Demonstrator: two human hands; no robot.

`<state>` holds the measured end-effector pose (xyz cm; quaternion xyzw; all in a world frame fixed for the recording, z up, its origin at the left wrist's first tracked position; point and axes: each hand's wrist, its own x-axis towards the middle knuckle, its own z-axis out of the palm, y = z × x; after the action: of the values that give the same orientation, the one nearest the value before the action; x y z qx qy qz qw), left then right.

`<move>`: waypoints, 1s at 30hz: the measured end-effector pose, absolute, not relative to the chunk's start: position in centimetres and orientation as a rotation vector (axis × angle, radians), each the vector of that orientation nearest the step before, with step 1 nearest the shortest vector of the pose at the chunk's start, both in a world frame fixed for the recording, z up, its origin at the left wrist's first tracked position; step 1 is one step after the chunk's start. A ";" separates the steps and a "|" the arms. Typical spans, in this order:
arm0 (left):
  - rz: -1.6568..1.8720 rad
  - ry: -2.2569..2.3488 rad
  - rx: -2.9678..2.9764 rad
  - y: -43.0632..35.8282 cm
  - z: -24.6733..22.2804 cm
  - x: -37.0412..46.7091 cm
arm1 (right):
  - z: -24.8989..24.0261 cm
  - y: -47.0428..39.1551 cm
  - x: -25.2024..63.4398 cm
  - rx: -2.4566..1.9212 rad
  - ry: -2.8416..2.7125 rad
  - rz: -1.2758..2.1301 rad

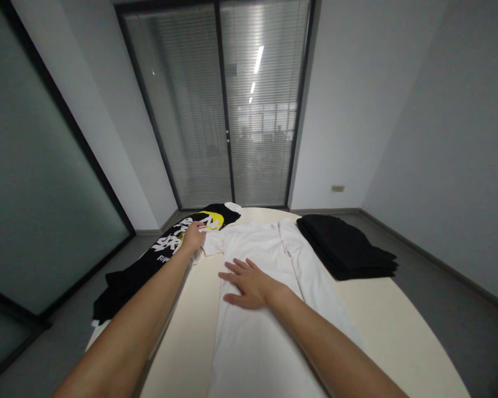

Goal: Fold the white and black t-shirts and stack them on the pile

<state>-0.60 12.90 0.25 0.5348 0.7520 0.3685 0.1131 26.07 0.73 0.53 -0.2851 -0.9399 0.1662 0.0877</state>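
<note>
A white shirt (257, 243) lies on the pale table (195, 309), its right side folded over along its length. My left hand (194, 237) is closed on the shirt's left sleeve, beside the black printed garment. On the middle of the shirt, my right hand (247, 284) rests flat with its fingers spread.
A black garment with white and yellow print (166, 246) lies along the table's left edge. At the right sits a stack of folded black cloth (344, 246). Beyond the table are a wall and glass panels with blinds (257, 155).
</note>
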 end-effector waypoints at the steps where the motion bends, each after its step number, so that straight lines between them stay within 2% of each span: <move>1: 1.089 2.206 1.547 13.0 0.2 -0.6 | 0.3 0.7 26.1 -0.843 -2.811 0.513; 15: 1.418 2.048 1.527 13.9 0.3 1.7 | -0.5 0.6 26.3 -0.727 -2.771 0.601; 20: 1.480 1.794 1.797 12.8 2.3 5.0 | -0.2 1.1 26.1 -0.738 -2.587 0.453; 25: 1.362 1.538 2.004 10.3 2.6 8.7 | 0.3 2.0 26.2 -1.185 -2.303 0.243; 30: 1.394 1.738 1.918 7.2 -0.5 9.4 | 0.0 3.0 27.1 -1.498 -2.093 0.205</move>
<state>9.38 7.17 -0.46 0.6491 0.5882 0.4717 0.1007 27.13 3.03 -0.02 -0.5575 -0.7791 0.0762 0.2764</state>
